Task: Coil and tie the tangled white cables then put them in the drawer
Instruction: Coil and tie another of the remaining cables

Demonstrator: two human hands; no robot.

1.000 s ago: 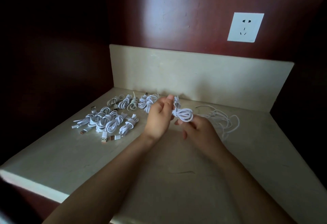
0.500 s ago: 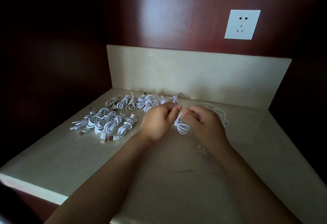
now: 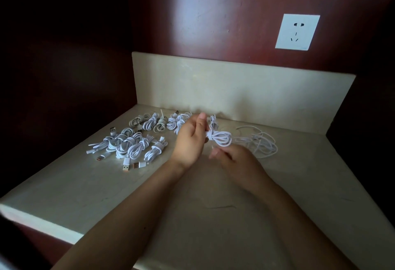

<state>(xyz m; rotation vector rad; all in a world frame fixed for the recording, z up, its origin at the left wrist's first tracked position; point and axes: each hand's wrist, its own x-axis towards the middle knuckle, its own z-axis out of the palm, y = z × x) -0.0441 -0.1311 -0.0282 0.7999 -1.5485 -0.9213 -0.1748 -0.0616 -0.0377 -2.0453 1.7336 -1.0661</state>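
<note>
Two bare hands work a coiled white cable above a pale stone tabletop [image 3: 89, 186].

The left hand [image 3: 190, 141] has its fingers [image 3: 201, 120] closed on the waist of the coiled cable [image 3: 220, 138], pinching it where the loops are bound; the loops fan out to the right of that pinch and a shorter twisted end stands up above it. The right hand [image 3: 237, 160] sits just under the coiled cable, its fingertips blurred, so whether they grip anything cannot be told. To the right of the coiled cable a loose tangled cable [image 3: 261, 144] lies on the tabletop. To its left, past the left hand, lie the tied bundles [image 3: 132, 144] in two rough rows. Well above the coiled cable, a white wall socket [image 3: 297, 32] sits on the red-brown panel.
</note>
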